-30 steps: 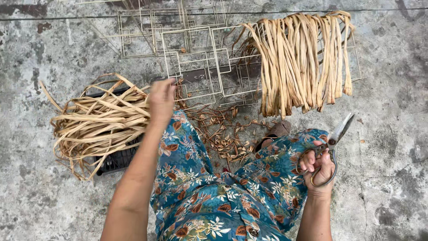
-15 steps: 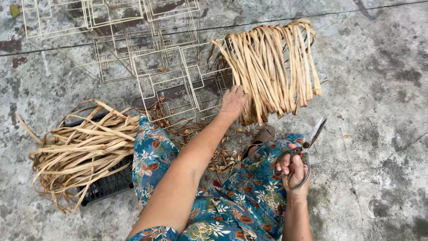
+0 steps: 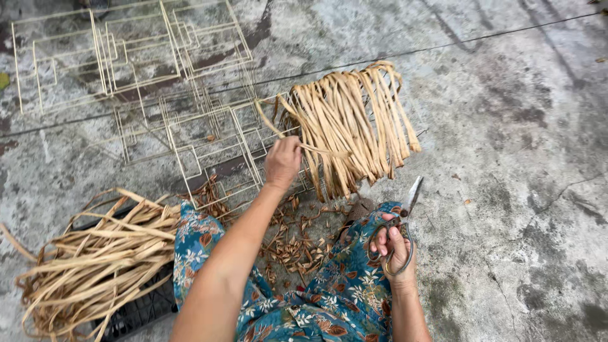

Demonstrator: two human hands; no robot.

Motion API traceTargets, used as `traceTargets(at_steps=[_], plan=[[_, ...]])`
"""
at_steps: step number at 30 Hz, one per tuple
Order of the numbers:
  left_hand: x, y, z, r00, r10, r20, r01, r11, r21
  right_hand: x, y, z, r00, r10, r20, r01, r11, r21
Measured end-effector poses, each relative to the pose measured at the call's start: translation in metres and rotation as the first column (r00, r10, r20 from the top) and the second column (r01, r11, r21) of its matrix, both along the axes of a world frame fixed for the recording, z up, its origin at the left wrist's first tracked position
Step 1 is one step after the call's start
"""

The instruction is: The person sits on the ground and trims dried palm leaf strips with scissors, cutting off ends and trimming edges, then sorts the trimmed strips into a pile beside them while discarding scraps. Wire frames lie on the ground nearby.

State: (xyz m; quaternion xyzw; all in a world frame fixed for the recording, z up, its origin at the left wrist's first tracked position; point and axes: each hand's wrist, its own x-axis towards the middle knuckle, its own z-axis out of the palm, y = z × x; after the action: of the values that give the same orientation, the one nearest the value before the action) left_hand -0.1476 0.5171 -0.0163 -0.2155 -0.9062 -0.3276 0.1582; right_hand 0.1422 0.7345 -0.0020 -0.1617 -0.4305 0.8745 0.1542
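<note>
My left hand [image 3: 282, 163] reaches forward and pinches one dried tan strip [image 3: 276, 130] pulled from the bundle of short strips [image 3: 351, 123] lying on the wire frames. My right hand [image 3: 394, 246] rests on my knee and holds a pair of metal scissors [image 3: 410, 201], blades pointing up and away. My legs in blue flowered fabric [image 3: 342, 297] fill the lower middle.
A stack of square wire frames [image 3: 158, 76] lies on the concrete floor ahead. A large heap of long dried strips [image 3: 95, 259] sits on a black crate [image 3: 136, 310] at lower left. Brown cut scraps [image 3: 294, 244] litter the floor between my knees.
My left hand moved from the left heap across to the short-strip bundle and took hold of one strip. The camera view shifted right and down. The right hand stayed on the scissors.
</note>
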Motion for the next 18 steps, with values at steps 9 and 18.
traceTargets(at_steps=[9,18], plan=[[0.110,-0.093,0.163,0.999,-0.005,0.040,-0.018,0.829,0.558,-0.006,-0.018,0.016,0.993,-0.032,0.114,0.013,0.985,0.170],[0.211,-0.123,0.154,0.730,-0.533,0.427,0.096,0.698,0.709,-0.013,-0.084,0.082,0.996,0.006,0.086,-0.041,0.909,0.415]])
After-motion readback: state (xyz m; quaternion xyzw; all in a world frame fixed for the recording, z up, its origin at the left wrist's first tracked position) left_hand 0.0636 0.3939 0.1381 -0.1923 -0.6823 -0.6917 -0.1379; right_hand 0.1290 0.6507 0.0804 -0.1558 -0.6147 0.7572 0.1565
